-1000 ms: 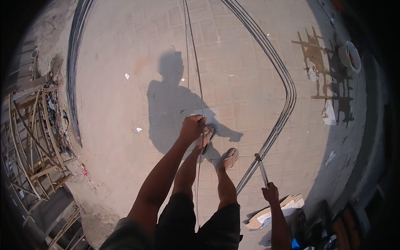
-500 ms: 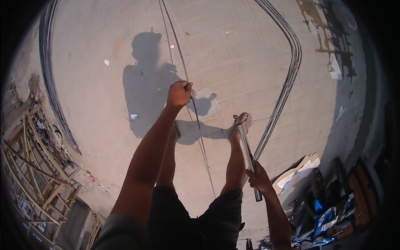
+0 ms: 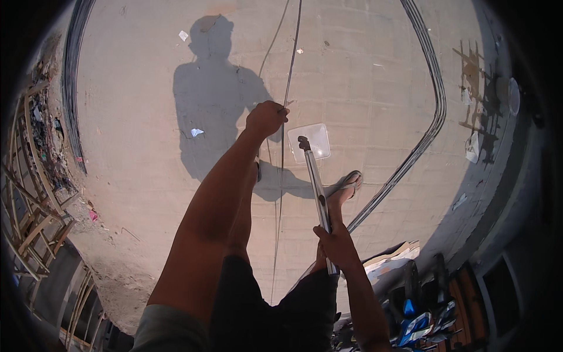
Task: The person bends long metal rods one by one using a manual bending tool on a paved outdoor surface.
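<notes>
Far left of the left hand stands a jumble of wooden poles (image 3: 36, 226), and nearer to that hand a bundle of straight dark rods (image 3: 71, 94) lies along the ground (image 3: 135, 70).

The left hand (image 3: 267, 119) is curled nearly into a fist, its thumb and fingers closed around a single thin dark rod (image 3: 291, 64) that runs up and down past the fingertips. It gripped the same rod in both earlier frames.

Just right of and below the left hand, a pale square panel (image 3: 320, 138) with rounded corners lies on the ground. Over it, as seen from above, hangs the dark, knobbed head of a silver tubular tool (image 3: 313, 171). A second ago that head was at the bent rods on the right; half a second ago it was over the sandalled foot (image 3: 352, 183); now it has swung left, close to the single rod.

The right hand (image 3: 338, 245) is wrapped around the tool's lower shaft, the tube's end poking out below the grip. The foot is above and slightly right of this hand.

Farther right and lower are flattened cardboard (image 3: 392, 264) and a blue and white motorbike (image 3: 415, 328), any lettering on it too small to read. Above and right of the right hand runs a bundle of bent rods (image 3: 437, 88).
</notes>
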`<control>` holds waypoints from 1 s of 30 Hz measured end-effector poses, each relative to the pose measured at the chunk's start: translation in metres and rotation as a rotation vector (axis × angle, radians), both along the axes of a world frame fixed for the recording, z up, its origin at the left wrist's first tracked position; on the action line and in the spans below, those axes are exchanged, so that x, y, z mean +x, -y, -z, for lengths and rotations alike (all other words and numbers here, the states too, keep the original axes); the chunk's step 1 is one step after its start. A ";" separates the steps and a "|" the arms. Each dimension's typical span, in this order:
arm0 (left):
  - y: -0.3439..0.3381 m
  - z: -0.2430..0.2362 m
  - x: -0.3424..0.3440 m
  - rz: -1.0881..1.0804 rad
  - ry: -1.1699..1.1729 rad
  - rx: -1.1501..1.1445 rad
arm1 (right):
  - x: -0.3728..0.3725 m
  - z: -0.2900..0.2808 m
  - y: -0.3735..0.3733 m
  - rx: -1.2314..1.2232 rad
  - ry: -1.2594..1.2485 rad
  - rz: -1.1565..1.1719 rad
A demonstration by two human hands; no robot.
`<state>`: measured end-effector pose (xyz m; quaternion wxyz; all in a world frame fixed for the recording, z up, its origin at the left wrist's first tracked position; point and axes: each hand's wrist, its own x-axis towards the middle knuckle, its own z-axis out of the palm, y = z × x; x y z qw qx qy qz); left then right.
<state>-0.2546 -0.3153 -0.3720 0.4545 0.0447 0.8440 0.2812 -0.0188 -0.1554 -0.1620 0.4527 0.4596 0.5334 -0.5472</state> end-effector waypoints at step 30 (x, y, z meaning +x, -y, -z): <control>-0.055 0.084 0.024 0.072 -0.027 -0.040 | 0.043 0.110 0.050 0.379 -0.282 -0.203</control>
